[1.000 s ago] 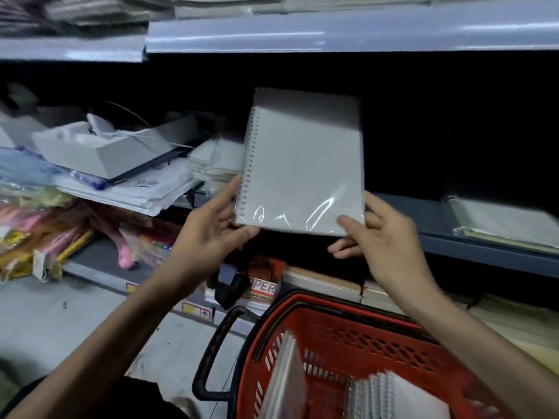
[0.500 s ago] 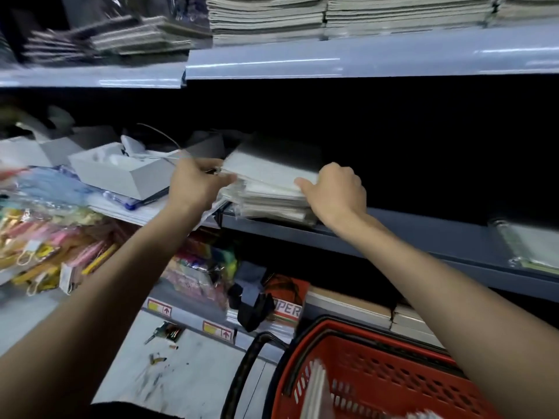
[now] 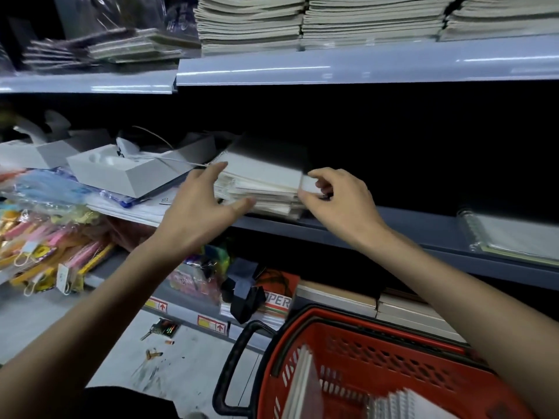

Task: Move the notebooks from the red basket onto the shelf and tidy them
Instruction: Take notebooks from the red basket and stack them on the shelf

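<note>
Head view: left hand (image 3: 193, 213) splayed against one notebook stack (image 3: 266, 184), right hand (image 3: 338, 204) pinching it.

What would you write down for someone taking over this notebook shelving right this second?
Left hand: open, fingers spread against the left front of the stack of notebooks.
Right hand: thumb and curled fingers appear to pinch the stack's right front corner.
The stack sits on the middle shelf, its edges uneven.
The red basket below holds at least two spiral notebooks.
Done: several notebooks are shelved.
Left: square up the stack, then move the ones in the basket up.
</note>
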Action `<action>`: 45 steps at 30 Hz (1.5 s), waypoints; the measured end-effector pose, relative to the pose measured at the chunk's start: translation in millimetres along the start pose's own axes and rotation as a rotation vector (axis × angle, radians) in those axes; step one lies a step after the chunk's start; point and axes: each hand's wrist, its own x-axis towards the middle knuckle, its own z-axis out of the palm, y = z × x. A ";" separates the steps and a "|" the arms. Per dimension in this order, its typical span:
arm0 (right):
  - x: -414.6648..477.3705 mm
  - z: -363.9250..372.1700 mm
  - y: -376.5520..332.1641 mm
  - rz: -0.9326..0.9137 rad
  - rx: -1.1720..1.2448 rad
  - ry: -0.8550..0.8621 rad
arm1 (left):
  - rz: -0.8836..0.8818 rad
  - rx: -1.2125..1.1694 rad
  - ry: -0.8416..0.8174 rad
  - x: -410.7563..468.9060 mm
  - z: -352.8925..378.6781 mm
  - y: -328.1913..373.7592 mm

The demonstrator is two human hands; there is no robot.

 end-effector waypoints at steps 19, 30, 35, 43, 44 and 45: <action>-205.6 17.0 133.4 0.140 -0.255 -0.881 | -0.038 0.019 -0.692 -167.5 185.8 -31.4; -254.6 131.6 172.7 0.220 -0.101 -0.916 | -0.043 0.421 -0.814 -211.5 237.1 -43.6; -261.6 150.2 175.8 0.506 0.093 -0.656 | -0.129 0.275 -0.770 -202.4 235.9 -43.7; -266.8 157.3 180.2 1.147 0.765 -0.369 | -0.215 -0.021 -0.764 -201.2 240.8 -45.8; -268.7 154.8 180.1 1.191 0.825 -0.354 | -0.174 0.004 -0.776 -201.6 240.0 -46.8; -270.6 153.5 180.9 1.226 0.869 -0.339 | -0.108 0.054 -0.795 -202.5 239.7 -48.3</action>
